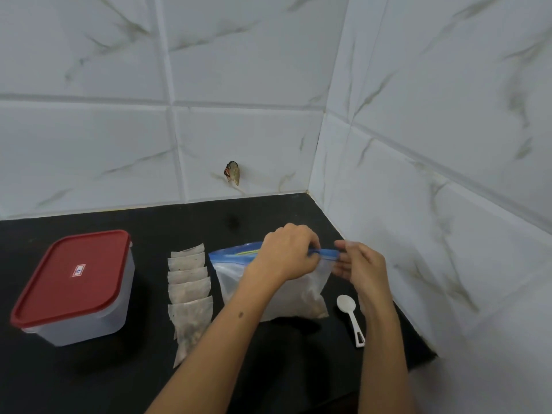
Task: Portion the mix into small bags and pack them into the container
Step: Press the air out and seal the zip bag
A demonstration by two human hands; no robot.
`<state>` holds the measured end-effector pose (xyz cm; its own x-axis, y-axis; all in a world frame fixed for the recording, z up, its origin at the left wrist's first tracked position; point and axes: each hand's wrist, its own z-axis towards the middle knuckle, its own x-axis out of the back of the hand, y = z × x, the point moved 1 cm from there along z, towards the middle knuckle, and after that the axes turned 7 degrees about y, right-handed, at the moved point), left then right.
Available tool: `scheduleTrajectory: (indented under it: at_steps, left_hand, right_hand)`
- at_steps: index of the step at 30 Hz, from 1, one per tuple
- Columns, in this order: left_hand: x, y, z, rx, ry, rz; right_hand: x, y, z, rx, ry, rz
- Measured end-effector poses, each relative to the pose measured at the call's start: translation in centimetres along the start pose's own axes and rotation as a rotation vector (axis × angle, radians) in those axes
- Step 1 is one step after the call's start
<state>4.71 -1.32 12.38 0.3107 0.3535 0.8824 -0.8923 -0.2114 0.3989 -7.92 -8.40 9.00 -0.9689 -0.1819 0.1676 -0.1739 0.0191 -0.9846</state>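
A black desk (268,369) carried a red-lidded container (74,288) at the left, a row of small filled bags (189,291), a large zip bag (274,294), and a white spoon (351,316) rightmost.

From my remote feed: black matte countertop (89,383) set in corner where two white marble-look tiled walls (209,70) with grey-brown veining meet. Small brown-and-red chipped hole (232,173) in back wall just above counter edge. Flat, even light, soft shadows.
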Motion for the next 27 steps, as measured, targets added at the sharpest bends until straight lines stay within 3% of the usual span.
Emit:
scheduleTrajectory:
  at_steps: [1,5,7,13,18,20,24,27]
  left_hand:
    - [0.0,-0.1,0.0,0.001,-0.014,-0.017]
    - [0.4,-0.4,0.1,-0.014,-0.012,-0.068]
    - [0.4,-0.4,0.2,-0.014,-0.019,-0.091]
    - [0.7,-1.1,0.1,-0.014,0.017,-0.150]
    - [0.5,-1.6,-0.1,-0.010,-0.010,-0.209]
    - [0.4,-1.5,0.0,-0.027,-0.018,-0.203]
    - [0.3,-0.9,-0.4,-0.052,-0.013,-0.267]
    - [1.1,-0.9,-1.3,-0.036,0.115,-0.380]
  right_hand:
    - [0.3,0.5,-0.1,-0.024,-0.021,-0.061]
    - [0.6,3.9,-0.5,-0.109,-0.247,-0.694]
    - [0.1,5.2,-0.8,-0.178,-0.297,-0.780]
    - [-1.1,7.0,-0.7,-0.247,-0.193,-0.746]
    - [-1.0,6.9,-1.0,-0.227,-0.203,-0.794]
    - [-0.5,6.0,-1.1,-0.122,-0.191,-0.651]
    - [0.4,2.2,-1.1,0.058,-0.339,-0.123]
    - [0.3,0.8,-1.3,0.147,-0.269,-0.070]
